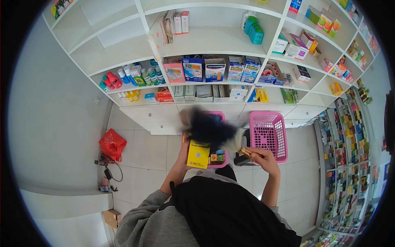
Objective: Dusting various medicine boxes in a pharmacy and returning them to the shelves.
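Note:
My left hand (pixel 184 155) is closed round the left side of a yellow box (pixel 199 154), held upright over a pink basket (pixel 224 164). In my right hand (pixel 265 159) is the light-brown handle of a feather duster (pixel 214 128). Its dark head is smeared by motion and lies across the top of the yellow box, so I cannot tell whether the two touch. Pale feathers show close to the handle. Several small boxes (pixel 217 157) lie inside the pink basket, which the duster and the yellow box partly hide.
A second pink basket (pixel 283 142) stands to the right, next to a dark object. White shelves (pixel 214 43) with boxes and bottles rise ahead, over drawers (pixel 160 119). A red plastic bag (pixel 112 144) and cables lie on the left floor. Stocked racks (pixel 349 164) line the right.

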`<state>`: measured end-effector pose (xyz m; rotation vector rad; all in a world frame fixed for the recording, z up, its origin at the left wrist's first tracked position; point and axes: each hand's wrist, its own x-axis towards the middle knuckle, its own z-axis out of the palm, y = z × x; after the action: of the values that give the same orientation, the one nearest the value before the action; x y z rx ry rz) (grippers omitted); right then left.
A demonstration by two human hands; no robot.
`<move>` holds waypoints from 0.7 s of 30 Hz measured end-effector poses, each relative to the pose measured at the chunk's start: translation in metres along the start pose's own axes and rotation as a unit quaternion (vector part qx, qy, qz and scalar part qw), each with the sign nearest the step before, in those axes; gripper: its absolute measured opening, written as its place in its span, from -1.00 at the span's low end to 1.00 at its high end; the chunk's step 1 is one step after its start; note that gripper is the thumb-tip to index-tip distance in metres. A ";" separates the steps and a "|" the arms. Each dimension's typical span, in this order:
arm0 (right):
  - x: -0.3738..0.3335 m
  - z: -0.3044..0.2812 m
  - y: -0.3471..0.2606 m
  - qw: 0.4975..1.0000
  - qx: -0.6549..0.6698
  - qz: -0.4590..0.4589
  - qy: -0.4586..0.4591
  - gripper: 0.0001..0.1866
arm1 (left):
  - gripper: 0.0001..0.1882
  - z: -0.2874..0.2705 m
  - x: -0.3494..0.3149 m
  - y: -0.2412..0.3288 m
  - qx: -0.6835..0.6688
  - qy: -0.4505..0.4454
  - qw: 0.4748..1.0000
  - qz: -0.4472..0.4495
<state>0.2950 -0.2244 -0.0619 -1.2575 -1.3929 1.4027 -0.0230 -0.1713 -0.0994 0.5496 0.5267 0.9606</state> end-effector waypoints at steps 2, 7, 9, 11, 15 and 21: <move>0.001 0.000 0.000 0.996 -0.053 -0.022 -0.075 -0.73 | -0.43 0.004 0.000 0.001 0.001 0.003 1.000 0.027; -0.001 -0.007 0.001 1.000 -0.019 -0.013 -0.014 -0.74 | -0.39 0.008 -0.001 0.005 -0.001 0.061 0.998 -0.031; -0.004 -0.015 -0.001 0.991 -0.074 -0.052 -0.100 -0.73 | -0.50 0.006 -0.002 0.003 0.055 -0.095 0.990 0.093; -0.004 -0.016 -0.001 0.999 -0.028 0.001 -0.017 -0.74 | -0.52 0.004 -0.001 -0.001 0.029 -0.180 0.974 0.133; -0.003 -0.017 -0.003 0.994 -0.068 -0.016 -0.083 -0.73 | -0.51 -0.005 0.004 -0.008 -0.228 -0.116 0.966 -0.032; 0.001 -0.013 -0.003 0.995 -0.067 -0.035 -0.065 -0.72 | -0.36 -0.005 0.011 -0.006 -0.178 -0.141 0.973 0.029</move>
<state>0.3075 -0.2204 -0.0582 -1.2061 -1.6292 1.3825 -0.0169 -0.1640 -0.1089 0.3688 0.0790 0.9859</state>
